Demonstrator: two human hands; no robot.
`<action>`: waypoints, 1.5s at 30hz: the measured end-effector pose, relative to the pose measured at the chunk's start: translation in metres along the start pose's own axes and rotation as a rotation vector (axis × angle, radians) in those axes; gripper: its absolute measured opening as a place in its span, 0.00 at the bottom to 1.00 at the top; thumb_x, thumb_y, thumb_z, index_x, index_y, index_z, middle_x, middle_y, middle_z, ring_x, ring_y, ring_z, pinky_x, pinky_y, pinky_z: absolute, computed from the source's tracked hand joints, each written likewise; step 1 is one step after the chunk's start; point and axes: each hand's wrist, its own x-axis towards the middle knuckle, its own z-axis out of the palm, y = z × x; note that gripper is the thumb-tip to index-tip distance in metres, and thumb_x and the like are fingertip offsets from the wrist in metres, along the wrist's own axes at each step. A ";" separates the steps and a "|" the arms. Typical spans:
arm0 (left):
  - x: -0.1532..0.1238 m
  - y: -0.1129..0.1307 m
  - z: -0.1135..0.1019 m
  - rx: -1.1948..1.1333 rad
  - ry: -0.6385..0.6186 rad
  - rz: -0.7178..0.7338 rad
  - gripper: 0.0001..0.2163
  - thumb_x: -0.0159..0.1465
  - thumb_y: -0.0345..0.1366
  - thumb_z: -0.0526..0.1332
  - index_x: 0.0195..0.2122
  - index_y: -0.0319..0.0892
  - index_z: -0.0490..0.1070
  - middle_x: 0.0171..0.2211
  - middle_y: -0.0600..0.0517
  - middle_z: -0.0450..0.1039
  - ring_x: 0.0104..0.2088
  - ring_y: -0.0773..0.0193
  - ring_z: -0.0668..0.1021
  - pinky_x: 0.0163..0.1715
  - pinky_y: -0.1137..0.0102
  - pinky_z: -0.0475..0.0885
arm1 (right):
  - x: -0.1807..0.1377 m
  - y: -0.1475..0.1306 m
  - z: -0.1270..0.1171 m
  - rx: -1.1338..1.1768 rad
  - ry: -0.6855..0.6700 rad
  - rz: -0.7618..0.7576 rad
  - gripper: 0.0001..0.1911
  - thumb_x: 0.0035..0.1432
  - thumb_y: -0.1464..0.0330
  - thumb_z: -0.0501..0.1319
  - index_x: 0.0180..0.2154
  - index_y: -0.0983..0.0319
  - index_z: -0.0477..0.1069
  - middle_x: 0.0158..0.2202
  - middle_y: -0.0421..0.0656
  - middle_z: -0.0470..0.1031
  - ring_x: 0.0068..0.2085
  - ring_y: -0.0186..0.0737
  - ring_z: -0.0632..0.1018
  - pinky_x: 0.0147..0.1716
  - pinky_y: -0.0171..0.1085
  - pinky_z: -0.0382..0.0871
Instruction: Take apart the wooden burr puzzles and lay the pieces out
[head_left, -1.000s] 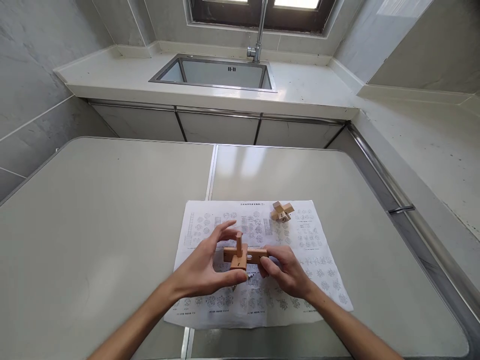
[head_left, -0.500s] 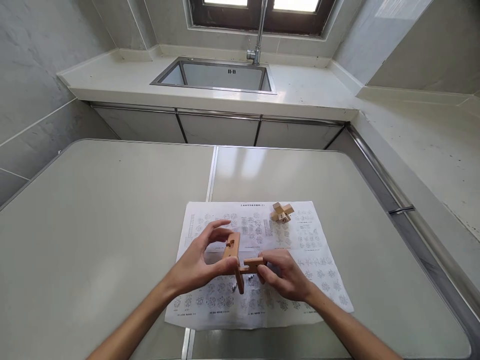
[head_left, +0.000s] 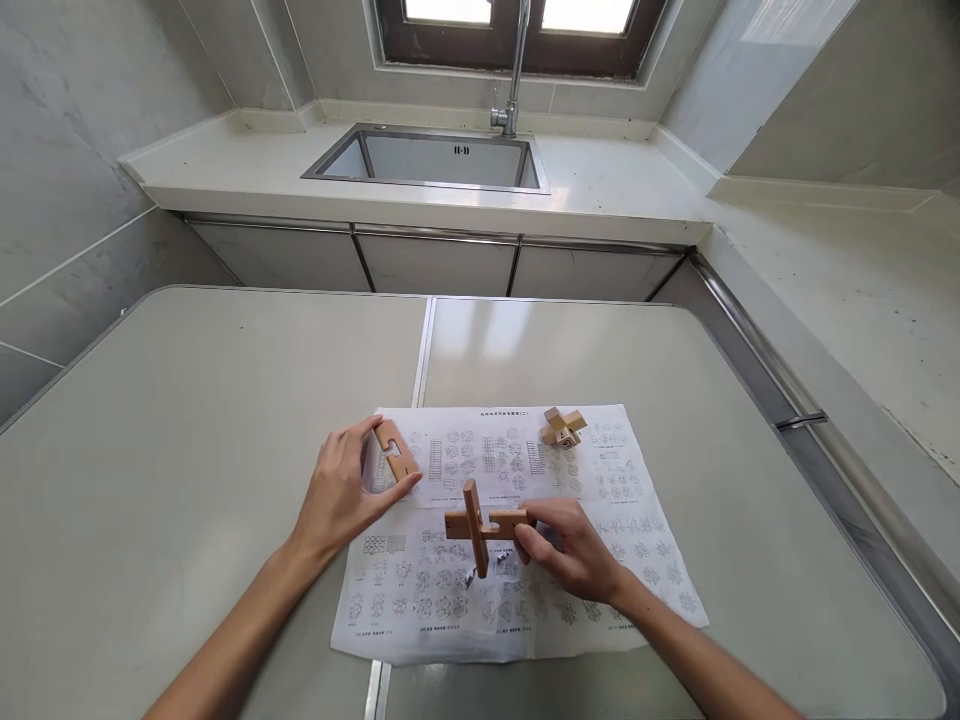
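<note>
Head view.
Editor: What lies widest?
Captioner: A pale table [head_left: 225, 400], with a printed sheet [head_left: 637, 540] spread at its near edge, across the middle seam.
Editor: And the hands?
Captioner: The person's left hand [head_left: 341, 495] is at the sheet's far left corner, fingers curled about a notched wooden piece [head_left: 394, 450], thumb beneath it. The right hand [head_left: 570, 550] is near the sheet's middle. Its thumb and fingertips are pinched narrow on the right end of a wooden cross [head_left: 480, 525] of two interlocked bars, held clear of the paper with its shadow below.
Editor: Anything smaller?
Captioner: A small assembled puzzle [head_left: 562, 427] rests near the sheet's far edge, well apart from both hands.
</note>
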 end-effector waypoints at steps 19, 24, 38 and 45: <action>0.002 -0.011 0.007 0.046 -0.072 -0.043 0.34 0.67 0.56 0.64 0.69 0.49 0.56 0.63 0.41 0.66 0.67 0.39 0.61 0.61 0.42 0.66 | 0.000 0.001 0.001 0.044 0.023 0.010 0.22 0.72 0.62 0.55 0.24 0.60 0.68 0.22 0.40 0.71 0.24 0.35 0.68 0.27 0.36 0.60; 0.000 -0.007 0.006 0.055 -0.026 0.063 0.32 0.70 0.53 0.63 0.70 0.50 0.54 0.68 0.41 0.63 0.69 0.38 0.60 0.64 0.39 0.63 | 0.001 0.000 -0.001 0.058 0.016 0.020 0.22 0.72 0.62 0.54 0.25 0.60 0.68 0.22 0.40 0.72 0.24 0.36 0.70 0.28 0.36 0.62; -0.019 0.087 0.003 -0.245 -0.225 0.531 0.54 0.57 0.52 0.76 0.76 0.52 0.44 0.67 0.39 0.67 0.67 0.41 0.70 0.66 0.47 0.70 | 0.003 -0.001 -0.004 0.183 0.024 0.068 0.27 0.74 0.54 0.53 0.25 0.60 0.69 0.23 0.40 0.75 0.25 0.36 0.73 0.30 0.36 0.66; -0.021 0.088 0.004 -0.241 -0.166 0.496 0.45 0.60 0.37 0.74 0.74 0.49 0.50 0.63 0.41 0.71 0.64 0.44 0.74 0.63 0.50 0.73 | 0.003 -0.002 -0.007 0.223 0.035 0.083 0.27 0.74 0.53 0.54 0.25 0.60 0.69 0.22 0.40 0.74 0.24 0.36 0.73 0.29 0.35 0.66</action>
